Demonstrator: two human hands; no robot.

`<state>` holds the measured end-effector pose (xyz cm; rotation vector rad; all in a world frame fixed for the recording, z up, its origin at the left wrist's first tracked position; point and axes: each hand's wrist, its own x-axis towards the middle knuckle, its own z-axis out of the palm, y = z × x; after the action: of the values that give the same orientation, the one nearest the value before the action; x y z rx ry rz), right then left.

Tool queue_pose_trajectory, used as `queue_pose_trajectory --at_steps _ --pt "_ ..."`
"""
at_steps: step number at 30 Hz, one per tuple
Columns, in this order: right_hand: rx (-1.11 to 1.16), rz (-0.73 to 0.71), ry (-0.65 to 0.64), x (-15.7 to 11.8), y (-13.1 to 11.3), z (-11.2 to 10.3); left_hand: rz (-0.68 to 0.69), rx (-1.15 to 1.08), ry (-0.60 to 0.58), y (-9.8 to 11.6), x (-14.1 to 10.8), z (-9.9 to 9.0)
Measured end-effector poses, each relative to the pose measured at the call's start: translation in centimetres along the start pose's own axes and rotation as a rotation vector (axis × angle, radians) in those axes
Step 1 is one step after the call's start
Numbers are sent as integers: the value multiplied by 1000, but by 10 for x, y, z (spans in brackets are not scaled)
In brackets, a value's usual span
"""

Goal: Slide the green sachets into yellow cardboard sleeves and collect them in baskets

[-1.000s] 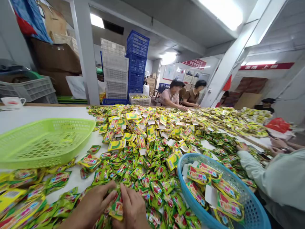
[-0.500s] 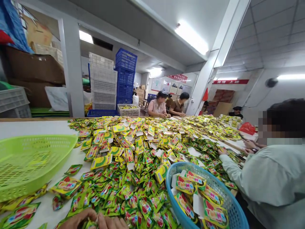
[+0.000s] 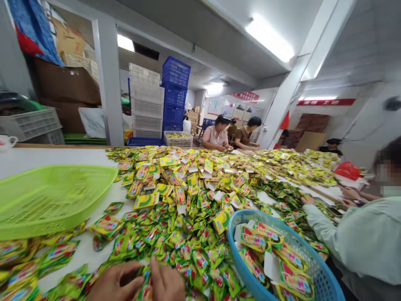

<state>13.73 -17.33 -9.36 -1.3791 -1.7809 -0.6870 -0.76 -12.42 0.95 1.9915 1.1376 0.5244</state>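
Observation:
My left hand (image 3: 115,281) is at the bottom of the view, low over a heap of small green packets (image 3: 175,240). Its thumb and fingers curl together at the near edge of a small packet (image 3: 145,284). Against the other side of that packet press the fingers of my right hand (image 3: 168,281), so it sits between both hands, partly hidden by them. Right of my hands stands a blue plastic basket (image 3: 234,246) holding several yellow-green printed boxes (image 3: 296,279), some with white flaps raised. Farther back, yellow boxes (image 3: 146,201) lie mixed on top of the heap.
A lime-green basket (image 3: 62,221) stands at left on the white table (image 3: 103,196), with larger packets (image 3: 58,256) before it. A co-worker in a pale green sleeve (image 3: 326,228) works at right. Two people (image 3: 216,136) sit across the table, near stacked blue crates (image 3: 175,92).
The view has shifted, so the scene appears farther right and my hands show more fully. My hands remain close together around a small packet.

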Motion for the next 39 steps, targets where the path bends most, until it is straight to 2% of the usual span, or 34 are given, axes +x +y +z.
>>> queue_pose_trajectory --at_steps 3,6,11,16,22,24,28,30,35,39 --pt "171 42 -195 14 -6 -38 -36 10 13 8 -13 -10" --pt "202 1 -275 22 -5 -55 -76 62 -4 15 -21 -11" --pt "190 -24 -352 17 -2 -52 -150 -73 -4 17 -21 2" --pt "170 -23 -363 17 -3 -54 -266 -237 18 18 -24 7" --pt "160 -12 -360 18 -2 -53 -62 50 103 23 -22 16" --pt "152 -14 -364 17 -1 -53 -90 54 71 23 -22 16" --pt "161 -70 -322 15 0 -51 -278 -118 -91 21 -26 7" --pt "166 -94 -301 15 0 -50 -331 -176 -109 21 -29 5" --pt "145 -91 -278 12 4 -47 -295 -198 -87 25 -25 17" --pt "148 -104 -252 11 8 -46 -298 -259 -165 30 -23 16"
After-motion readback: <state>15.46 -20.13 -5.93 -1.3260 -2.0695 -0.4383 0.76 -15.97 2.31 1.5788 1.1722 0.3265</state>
